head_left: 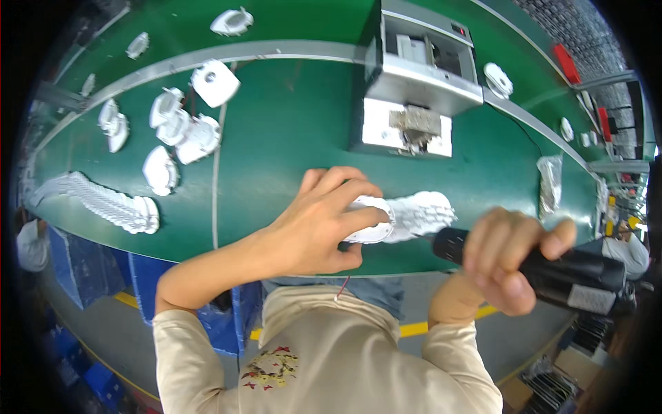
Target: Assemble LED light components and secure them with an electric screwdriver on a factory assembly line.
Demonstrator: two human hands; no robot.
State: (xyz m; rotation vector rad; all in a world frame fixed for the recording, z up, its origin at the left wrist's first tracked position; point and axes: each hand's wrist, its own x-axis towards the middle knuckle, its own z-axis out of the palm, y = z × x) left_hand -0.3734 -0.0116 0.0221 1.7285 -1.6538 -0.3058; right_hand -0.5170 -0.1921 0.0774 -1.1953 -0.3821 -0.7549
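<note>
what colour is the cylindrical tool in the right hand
Black cylindrical tool, whitish label; clearest in head view.

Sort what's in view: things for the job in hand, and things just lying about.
In the job:
left hand, on white part
right hand, gripping black handheld tool
adjoining white stack

Seemingly lying about:
grey machine
clear plastic bag
loose white parts
curved white stack

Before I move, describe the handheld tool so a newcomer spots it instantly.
Find the green bench, then the grey boxy machine on it. Below and right of that, the right grip holds a tool pointing toward a row of white parts. Unlike those pale pieces, it is black and cylindrical.
</note>
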